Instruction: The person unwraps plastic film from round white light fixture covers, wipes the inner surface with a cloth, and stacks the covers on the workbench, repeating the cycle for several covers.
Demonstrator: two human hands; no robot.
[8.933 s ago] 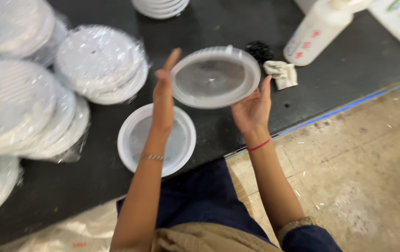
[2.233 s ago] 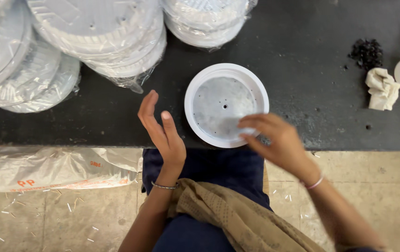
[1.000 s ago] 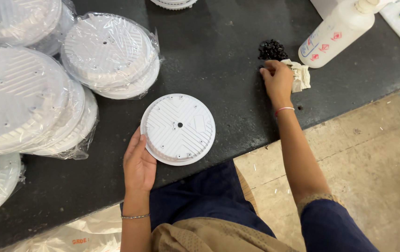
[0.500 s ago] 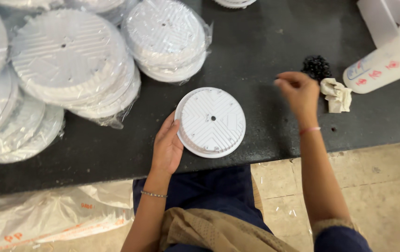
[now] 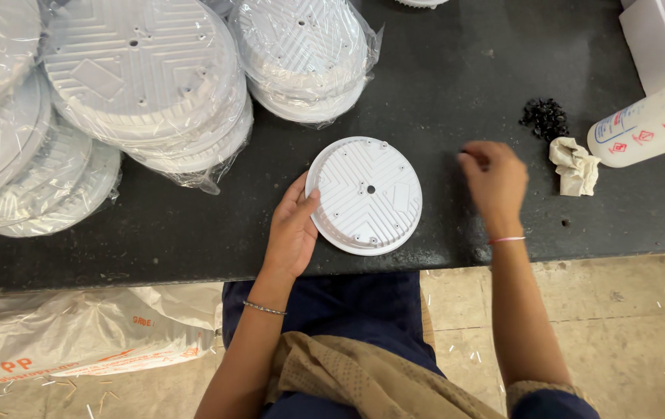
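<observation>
White round disc (image 5: pixel 365 195), ribbed and pierced with small holes, is laid flat on the black desk (image 5: pixel 464 70) with its patterned face up; being circular, no long axis is shown, and its near rim is set close to the desk's front edge. It is steadied by the left hand (image 5: pixel 292 231), whose thumb is pressed on the left rim while the fingers are curled against the side, so the grip is closed on the disc. The right hand (image 5: pixel 494 183) is held just above the desk to the right of the disc, apart from it, fingertips pinched together; whether anything is held there cannot be told, since the hand is blurred.

Open dark surface is left between the disc and the right hand, and behind the disc up to the wrapped stacks. One pile of small black pieces (image 5: pixel 546 118) is seen beyond the right hand, with one crumpled cloth (image 5: pixel 574 166) just beside it and one white squeeze bottle (image 5: pixel 651 124) lying tilted at the right edge. At least four plastic-wrapped stacks of similar discs (image 5: pixel 146 85) are crowded at the left and rear. One clear plastic sack (image 5: pixel 76 334) is lying on the floor below.
</observation>
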